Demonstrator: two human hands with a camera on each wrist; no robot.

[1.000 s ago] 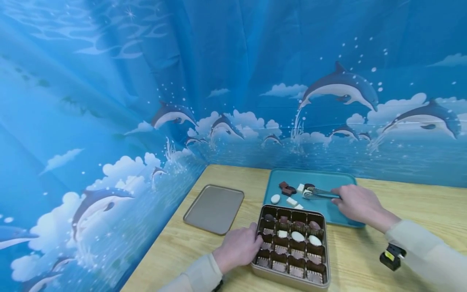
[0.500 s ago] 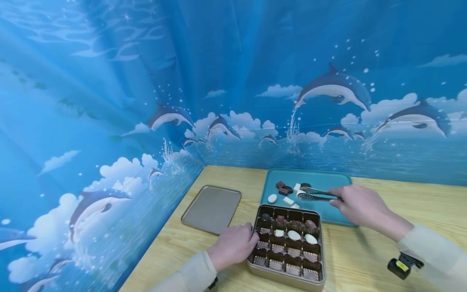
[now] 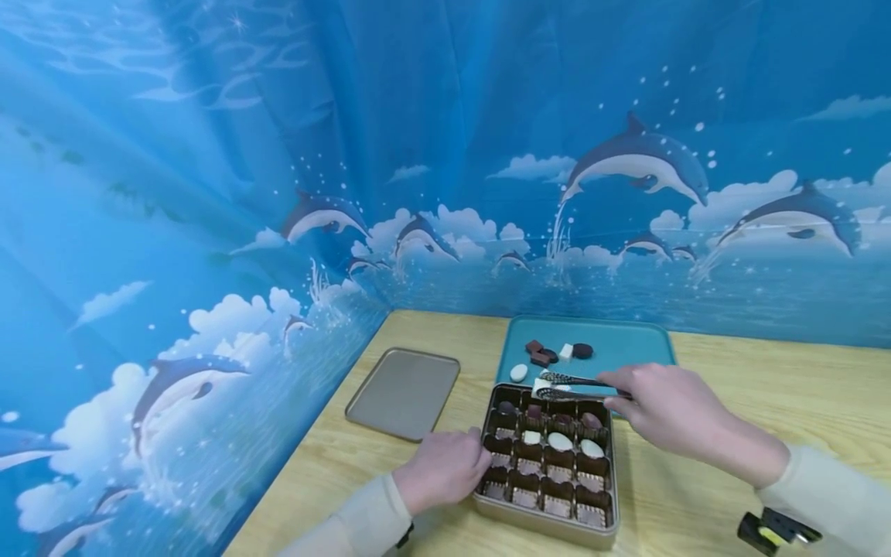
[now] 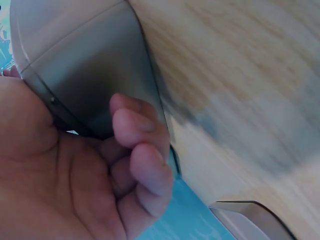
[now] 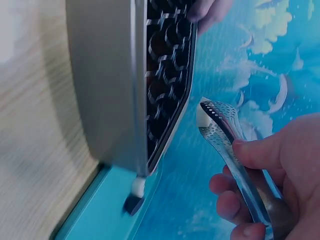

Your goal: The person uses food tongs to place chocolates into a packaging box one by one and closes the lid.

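My right hand grips metal tongs, their perforated tips pinching a white chocolate above the far rim of the chocolate tin. Dark brown cells divide the tin. Its far row holds dark chocolates; in the row nearer me lie a white square and two white ovals. Both nearest rows show bare cells. At the tin's left side, my left hand holds the rim, with curled fingers against the wall in the left wrist view.
Behind the tin lies a teal tray with loose brown pieces, a black oval and white pieces, one egg-shaped. A flat metal lid rests on the wooden table to the left. A dolphin-print curtain hangs behind.
The tongs have closed on a white chocolate and lifted it from the tray, moving left and toward me to the tin's far edge. My left hand stays on the rim.
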